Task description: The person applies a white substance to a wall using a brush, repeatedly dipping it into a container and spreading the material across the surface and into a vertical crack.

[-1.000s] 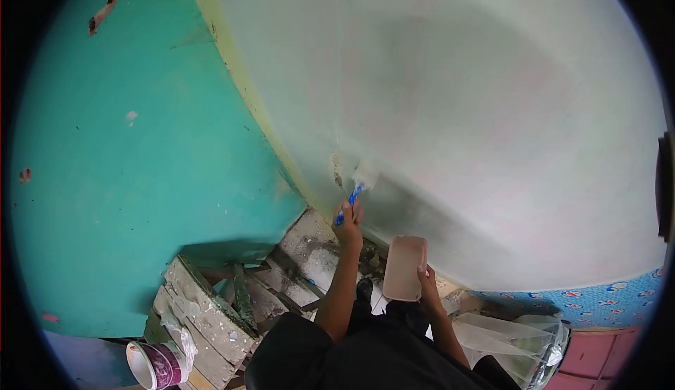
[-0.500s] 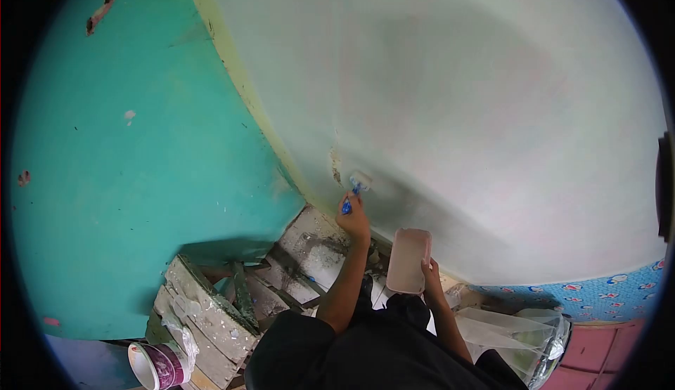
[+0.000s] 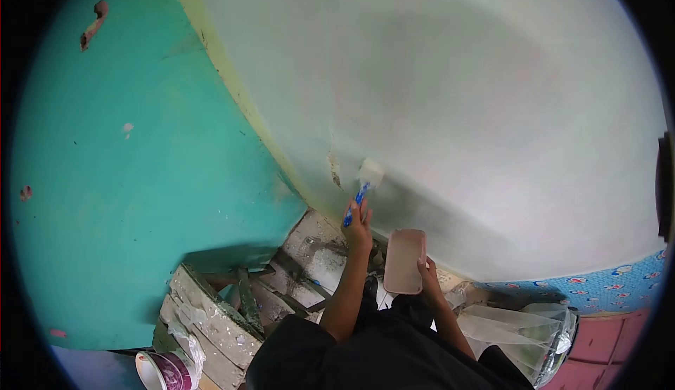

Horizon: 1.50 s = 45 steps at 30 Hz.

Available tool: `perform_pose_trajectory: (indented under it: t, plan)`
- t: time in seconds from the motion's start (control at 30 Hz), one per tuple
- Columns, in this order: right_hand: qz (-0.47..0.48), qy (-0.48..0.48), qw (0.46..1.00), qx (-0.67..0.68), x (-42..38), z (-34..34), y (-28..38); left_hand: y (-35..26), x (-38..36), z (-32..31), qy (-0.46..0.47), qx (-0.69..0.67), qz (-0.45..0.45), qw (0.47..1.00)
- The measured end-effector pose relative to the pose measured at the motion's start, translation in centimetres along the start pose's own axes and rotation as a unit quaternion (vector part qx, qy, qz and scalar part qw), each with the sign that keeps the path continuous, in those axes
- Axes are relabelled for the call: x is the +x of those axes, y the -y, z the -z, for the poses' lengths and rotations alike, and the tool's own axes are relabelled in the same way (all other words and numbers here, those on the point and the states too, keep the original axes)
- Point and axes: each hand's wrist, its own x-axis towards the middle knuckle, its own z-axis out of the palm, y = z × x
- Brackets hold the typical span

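Observation:
My left hand (image 3: 359, 226) is closed around the blue handle of a paintbrush (image 3: 362, 195). The brush's broad whitish bristles point up and overlap the pale wall (image 3: 457, 123), just right of a chipped patch (image 3: 335, 170) of bare plaster. Lower and to the right, my right hand (image 3: 428, 276) grips the side edge of a shallow pinkish rectangular container (image 3: 405, 262), which is tilted so its inside faces me. Most of that hand's fingers are hidden behind the container.
A turquoise wall (image 3: 155, 165) meets the pale one at a yellowish corner strip. Below it stands a worn wooden crate (image 3: 211, 320), with a white and purple bucket (image 3: 167, 372) beside it. Plastic-covered items (image 3: 517, 337) and a pink cabinet (image 3: 598, 344) are at the lower right.
The brush has tipped so its bristles sit slightly higher and further right, showing more of the handle. My left hand is a little lower. The container stays nearly in place.

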Motion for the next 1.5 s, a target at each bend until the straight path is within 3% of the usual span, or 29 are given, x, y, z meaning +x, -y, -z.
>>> perform_pose_trajectory:
  t: [0.13, 0.23, 0.3, 0.4, 0.63, 0.93, 1.13, 1.23, 1.33, 1.5]
  plan:
    - [0.010, 0.001, 1.000, -0.007, -0.1, 0.6, -0.6, 4.0, 1.4, 6.2, -0.071, 0.010, 0.020, 0.997]
    - [0.008, -0.004, 1.000, -0.016, 0.5, 1.2, -1.3, 5.0, 1.8, 7.2, -0.159, 0.044, -0.008, 0.986]
    - [0.018, 0.001, 1.000, -0.014, 1.1, 1.7, -2.2, 5.1, 2.1, 6.4, -0.140, 0.052, -0.036, 0.988]
    - [0.001, 0.004, 1.000, -0.010, 0.5, 1.2, -1.0, 3.6, 1.6, 1.8, -0.093, 0.083, -0.085, 0.989]
    - [-0.014, 0.010, 1.000, -0.006, 0.3, 0.3, -0.3, -6.6, -5.4, -12.3, -0.012, 0.077, -0.134, 0.988]
    - [-0.017, 0.025, 1.000, -0.005, 0.5, -0.1, -0.7, -15.4, -10.0, -19.9, 0.103, -0.011, -0.203, 0.974]
    - [0.000, 0.020, 1.000, -0.002, 1.2, 0.8, -1.9, -10.7, -4.1, -15.2, 0.086, -0.021, -0.130, 0.988]
    - [0.009, 0.007, 1.000, -0.007, 1.2, 1.0, -1.4, -7.2, -2.4, -10.1, 0.051, 0.026, -0.133, 0.990]
    - [0.005, -0.007, 1.000, 0.001, 1.0, 1.1, -0.5, -4.1, -0.5, -4.2, 0.035, 0.021, -0.064, 0.997]
    - [0.012, -0.010, 1.000, -0.007, 1.9, 1.4, -0.2, -1.0, 1.7, 4.1, -0.032, 0.066, -0.036, 0.997]
